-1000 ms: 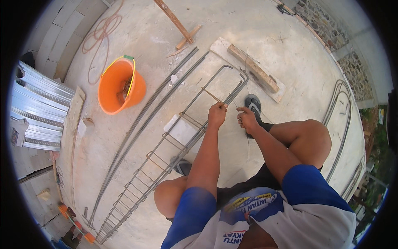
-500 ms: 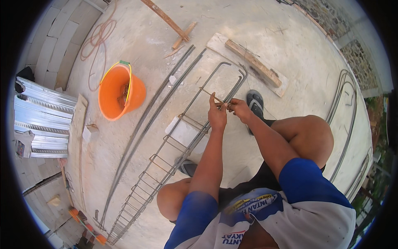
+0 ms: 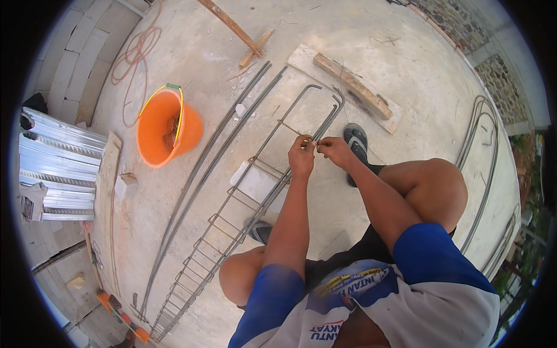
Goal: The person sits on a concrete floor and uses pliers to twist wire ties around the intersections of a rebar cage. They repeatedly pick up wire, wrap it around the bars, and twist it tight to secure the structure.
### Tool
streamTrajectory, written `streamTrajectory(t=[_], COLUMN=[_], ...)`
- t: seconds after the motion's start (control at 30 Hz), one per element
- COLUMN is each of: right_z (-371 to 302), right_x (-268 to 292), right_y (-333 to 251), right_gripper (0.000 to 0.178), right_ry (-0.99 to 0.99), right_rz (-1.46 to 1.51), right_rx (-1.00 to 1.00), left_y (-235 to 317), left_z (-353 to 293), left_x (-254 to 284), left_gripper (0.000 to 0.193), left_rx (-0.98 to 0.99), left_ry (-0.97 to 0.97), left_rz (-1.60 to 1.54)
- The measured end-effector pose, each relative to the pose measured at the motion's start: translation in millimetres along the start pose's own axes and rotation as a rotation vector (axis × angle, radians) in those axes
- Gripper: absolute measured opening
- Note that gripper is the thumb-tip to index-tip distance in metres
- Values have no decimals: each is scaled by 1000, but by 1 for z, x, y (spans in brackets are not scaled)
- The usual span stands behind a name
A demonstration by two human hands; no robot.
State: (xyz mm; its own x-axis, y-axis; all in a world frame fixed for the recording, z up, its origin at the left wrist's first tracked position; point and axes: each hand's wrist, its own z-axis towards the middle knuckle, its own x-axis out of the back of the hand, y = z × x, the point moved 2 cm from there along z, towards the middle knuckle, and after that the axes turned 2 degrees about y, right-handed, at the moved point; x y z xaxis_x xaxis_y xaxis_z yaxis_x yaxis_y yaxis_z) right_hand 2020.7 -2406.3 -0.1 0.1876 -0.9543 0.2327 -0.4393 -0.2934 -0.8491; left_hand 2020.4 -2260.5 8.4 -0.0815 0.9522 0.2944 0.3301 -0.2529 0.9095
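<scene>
A long rebar cage [image 3: 210, 219] of steel bars and square stirrups runs from the lower left up to between my feet. Its bars have hooked ends at the top. At a stirrup [image 3: 288, 126] near that end, both my hands meet over the right-hand bars. My left hand [image 3: 301, 158] is closed, fingertips pinched together at the bars. Close beside it, my right hand [image 3: 337, 152] is closed in a pinch too. Whatever is between the fingertips is too small to make out. A pale block [image 3: 255, 181] lies under the cage.
Two pairs of loose bars [image 3: 204, 148] lie left of the cage. An orange bucket [image 3: 169, 130] with reddish-brown bits inside stands beyond them. A timber piece [image 3: 354, 87] on a board lies ahead. Bent bars [image 3: 480, 180] lie at right, metal sheets [image 3: 61, 168] at left.
My left index finger, raised before, has curled down to the other fingertips. My right hand stays close beside it, moved only slightly. The cage has not visibly moved.
</scene>
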Motion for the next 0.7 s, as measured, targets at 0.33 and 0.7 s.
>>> streamTrajectory(t=[0.33, 0.7], right_z=[-1, -3], right_x=[-1, 0], right_y=[-3, -9], right_gripper=[38, 29], right_ry=[85, 80], right_rz=[-227, -304], right_rx=[120, 147], left_y=[2, 21], left_z=[2, -1], left_x=[6, 17], left_gripper=[21, 26], left_rx=[39, 159], left_ry=[-195, -294], left_rz=[-191, -161])
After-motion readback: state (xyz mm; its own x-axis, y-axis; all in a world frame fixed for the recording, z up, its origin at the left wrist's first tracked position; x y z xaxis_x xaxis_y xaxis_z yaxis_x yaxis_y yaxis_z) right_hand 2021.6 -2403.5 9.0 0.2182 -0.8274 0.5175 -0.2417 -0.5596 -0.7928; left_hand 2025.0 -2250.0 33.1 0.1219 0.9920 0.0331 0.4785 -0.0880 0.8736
